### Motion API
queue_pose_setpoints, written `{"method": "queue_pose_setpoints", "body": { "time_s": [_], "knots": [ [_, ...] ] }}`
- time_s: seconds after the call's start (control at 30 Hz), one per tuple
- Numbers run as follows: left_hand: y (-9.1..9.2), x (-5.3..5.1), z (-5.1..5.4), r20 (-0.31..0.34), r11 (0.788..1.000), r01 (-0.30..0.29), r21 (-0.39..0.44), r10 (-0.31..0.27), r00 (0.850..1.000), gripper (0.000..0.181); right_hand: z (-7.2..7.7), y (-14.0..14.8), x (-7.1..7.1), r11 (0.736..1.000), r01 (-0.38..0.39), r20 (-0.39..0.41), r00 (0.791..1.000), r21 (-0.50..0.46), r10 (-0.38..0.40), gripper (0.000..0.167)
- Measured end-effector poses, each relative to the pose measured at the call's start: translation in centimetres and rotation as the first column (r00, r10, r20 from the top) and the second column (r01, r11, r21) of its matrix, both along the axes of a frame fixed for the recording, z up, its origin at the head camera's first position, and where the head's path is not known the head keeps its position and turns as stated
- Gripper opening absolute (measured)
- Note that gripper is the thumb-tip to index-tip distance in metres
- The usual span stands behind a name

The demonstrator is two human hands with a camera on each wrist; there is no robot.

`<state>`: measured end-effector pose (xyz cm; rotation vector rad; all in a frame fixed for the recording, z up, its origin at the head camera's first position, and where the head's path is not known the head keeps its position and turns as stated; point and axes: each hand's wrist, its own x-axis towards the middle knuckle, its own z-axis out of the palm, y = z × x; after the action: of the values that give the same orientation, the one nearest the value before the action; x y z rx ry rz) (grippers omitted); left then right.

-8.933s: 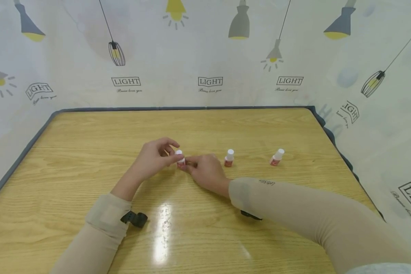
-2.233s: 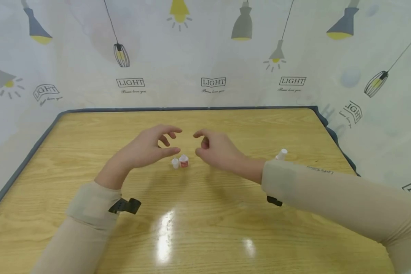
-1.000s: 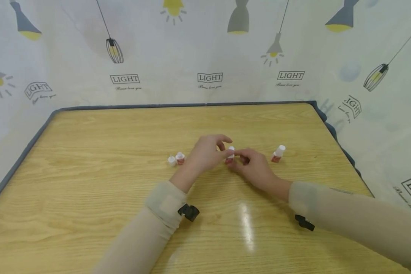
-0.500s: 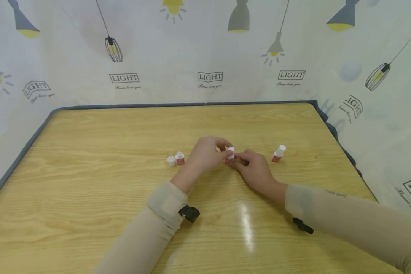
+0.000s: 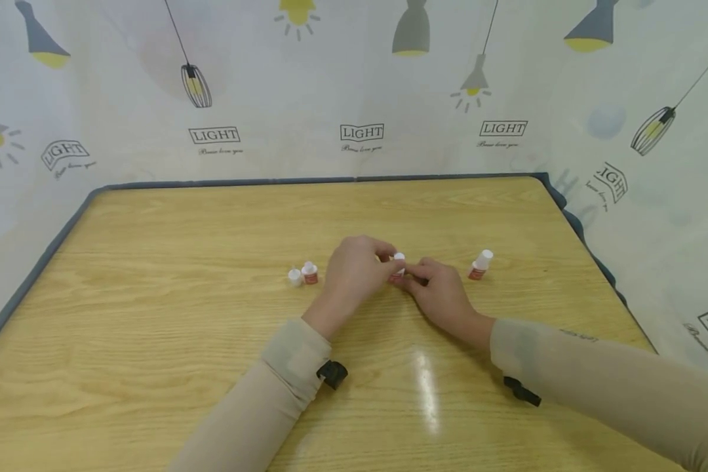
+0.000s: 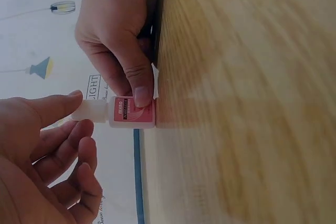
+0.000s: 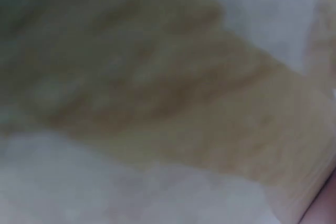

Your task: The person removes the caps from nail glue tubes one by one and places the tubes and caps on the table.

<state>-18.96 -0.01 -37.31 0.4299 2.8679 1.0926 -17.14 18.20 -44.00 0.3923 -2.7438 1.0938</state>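
Near the middle of the table stands a small nail glue bottle with a pink label and a white cap. My left hand pinches that cap between thumb and fingers. Low on the same bottle, my right hand grips the body, its thumb lying over the label in the left wrist view. To the left is an uncapped bottle, with its loose white cap beside it. A third bottle, capped and upright, stands to the right. Only blurred sleeve and a sliver of skin fill the right wrist view.
The wooden table has a dark edging along its back and sides. Behind it rises a pale wall printed with lamps. A black wrist strap shows at my left sleeve.
Both hands first worked at the left bottle, whose cap then came to lie beside it. They moved right to the middle bottle. Lately the left hand has shifted only slightly at the cap.
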Motion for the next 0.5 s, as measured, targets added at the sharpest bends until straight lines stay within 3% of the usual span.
{"method": "queue_pose_setpoints", "body": {
  "time_s": [0.3,0.5],
  "knots": [
    [-0.16,0.1,0.42,0.082,0.996,0.068,0.052,-0.072,0.994,0.025,0.02,0.03,0.12,1.0,-0.006,0.006,1.0,-0.028,0.006,0.03],
    [-0.14,0.11,0.49,0.06,0.998,0.061,0.025,-0.063,0.996,0.021,-0.2,0.16,0.02,0.999,-0.013,-0.017,1.0,-0.034,0.012,0.027]
  ]
}}
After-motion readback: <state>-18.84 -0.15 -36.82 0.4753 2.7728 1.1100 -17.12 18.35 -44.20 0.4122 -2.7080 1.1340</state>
